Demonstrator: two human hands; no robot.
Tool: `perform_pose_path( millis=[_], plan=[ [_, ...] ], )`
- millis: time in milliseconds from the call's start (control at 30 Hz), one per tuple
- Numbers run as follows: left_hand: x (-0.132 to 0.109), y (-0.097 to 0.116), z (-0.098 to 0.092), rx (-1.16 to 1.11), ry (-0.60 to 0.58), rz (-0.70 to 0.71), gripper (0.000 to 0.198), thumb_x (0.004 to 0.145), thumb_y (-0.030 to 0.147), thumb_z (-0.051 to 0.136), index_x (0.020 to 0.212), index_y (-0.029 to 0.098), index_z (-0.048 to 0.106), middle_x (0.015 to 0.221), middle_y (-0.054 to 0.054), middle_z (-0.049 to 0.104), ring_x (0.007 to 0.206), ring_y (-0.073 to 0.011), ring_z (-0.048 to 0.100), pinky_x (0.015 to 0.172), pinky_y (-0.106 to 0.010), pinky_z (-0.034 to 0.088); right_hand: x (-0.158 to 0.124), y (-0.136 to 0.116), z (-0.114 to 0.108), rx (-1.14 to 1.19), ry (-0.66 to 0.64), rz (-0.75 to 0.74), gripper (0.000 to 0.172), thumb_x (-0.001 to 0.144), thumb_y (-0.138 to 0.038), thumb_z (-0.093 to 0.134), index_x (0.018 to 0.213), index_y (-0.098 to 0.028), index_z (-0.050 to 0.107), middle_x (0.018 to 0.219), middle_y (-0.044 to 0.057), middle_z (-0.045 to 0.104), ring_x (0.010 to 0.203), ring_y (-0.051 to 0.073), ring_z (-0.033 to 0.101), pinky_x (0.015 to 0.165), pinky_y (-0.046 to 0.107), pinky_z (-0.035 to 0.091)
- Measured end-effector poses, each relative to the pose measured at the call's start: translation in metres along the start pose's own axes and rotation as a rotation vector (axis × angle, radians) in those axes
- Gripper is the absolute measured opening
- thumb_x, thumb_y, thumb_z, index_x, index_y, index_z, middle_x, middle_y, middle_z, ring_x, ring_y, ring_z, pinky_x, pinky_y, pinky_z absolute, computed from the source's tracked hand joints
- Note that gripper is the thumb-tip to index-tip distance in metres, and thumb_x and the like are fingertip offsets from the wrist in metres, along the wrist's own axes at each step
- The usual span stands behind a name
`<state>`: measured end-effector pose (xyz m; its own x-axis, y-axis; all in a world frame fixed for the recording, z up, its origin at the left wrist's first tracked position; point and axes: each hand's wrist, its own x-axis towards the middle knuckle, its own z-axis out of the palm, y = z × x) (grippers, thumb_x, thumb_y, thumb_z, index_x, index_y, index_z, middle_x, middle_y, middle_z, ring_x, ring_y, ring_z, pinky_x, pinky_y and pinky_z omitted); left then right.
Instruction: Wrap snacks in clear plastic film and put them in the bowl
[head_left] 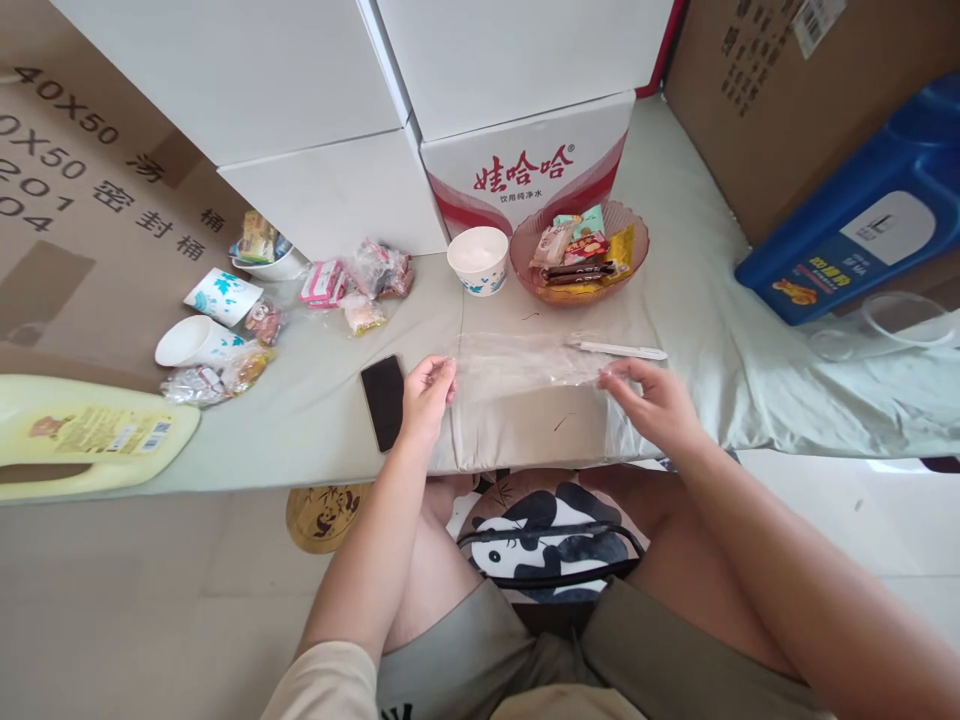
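Observation:
A clear plastic bag (525, 362) is stretched sideways between my two hands, low over the cloth-covered surface. My left hand (429, 392) pinches its left end between thumb and fingers, close to a black phone (383, 402) lying on the cloth. Its right end is in the closed fingertips of my right hand (654, 400). Just beyond that hand lies a slim white pen-like tool (626, 351). Behind the bag, a white paper cup (478, 262) stands upright beside a pinkish glass bowl (637, 262) of wrapped snacks (581, 245).
Left on the cloth are paper cups (187, 342), several small snack packs (324, 284) and a pale yellow jug (82, 432). White cartons (525, 165) wall the back. At right are a blue bottle (855, 205) and a clear plastic cup (904, 318) on its side.

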<state>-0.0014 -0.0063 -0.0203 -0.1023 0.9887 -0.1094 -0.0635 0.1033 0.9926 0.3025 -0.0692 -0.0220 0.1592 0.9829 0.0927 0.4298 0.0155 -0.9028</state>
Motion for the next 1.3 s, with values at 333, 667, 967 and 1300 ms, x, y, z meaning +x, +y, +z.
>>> perform_pose_path(
  millis=[333,667,967,1300],
  plan=[
    [0.003,-0.014,-0.008,0.076,-0.04,0.134,0.043,0.069,0.055,0.086,0.082,0.02,0.065,0.082,-0.002,0.072,0.083,-0.0162,0.069,0.083,-0.029,0.053,0.005,0.0,0.004,0.508,0.066,0.124,0.058,0.07,-0.045,0.084,0.116,-0.029,0.054,0.079,-0.005,0.065,0.09,0.02,0.073,0.092,0.038,0.056],
    [0.007,-0.017,-0.005,0.159,-0.048,0.153,0.042,0.084,0.059,0.074,0.093,0.023,0.054,0.062,0.003,0.067,0.046,-0.0101,0.058,0.05,-0.023,0.045,0.003,-0.001,0.014,0.361,0.063,0.296,0.065,0.077,-0.048,0.073,0.132,-0.026,0.047,0.081,-0.002,0.069,0.07,0.016,0.064,0.073,0.034,0.051],
    [-0.004,-0.01,-0.001,0.137,-0.076,-0.024,0.056,0.083,0.051,0.078,0.125,0.024,0.053,0.075,0.0,0.073,0.042,-0.0079,0.054,0.044,-0.02,0.037,0.015,-0.001,0.017,0.292,0.099,0.205,0.049,0.082,-0.045,0.064,0.124,-0.025,0.048,0.085,-0.003,0.065,0.049,0.009,0.051,0.05,0.026,0.042],
    [0.0,-0.011,-0.005,0.126,0.019,0.008,0.057,0.084,0.025,0.068,0.136,0.027,0.044,0.084,0.001,0.074,0.037,-0.0051,0.047,0.04,-0.02,0.035,0.015,0.002,0.015,0.266,-0.076,0.245,0.085,0.074,-0.042,0.071,0.149,-0.022,0.037,0.087,0.002,0.074,0.058,0.015,0.059,0.052,0.029,0.046]
  ],
)
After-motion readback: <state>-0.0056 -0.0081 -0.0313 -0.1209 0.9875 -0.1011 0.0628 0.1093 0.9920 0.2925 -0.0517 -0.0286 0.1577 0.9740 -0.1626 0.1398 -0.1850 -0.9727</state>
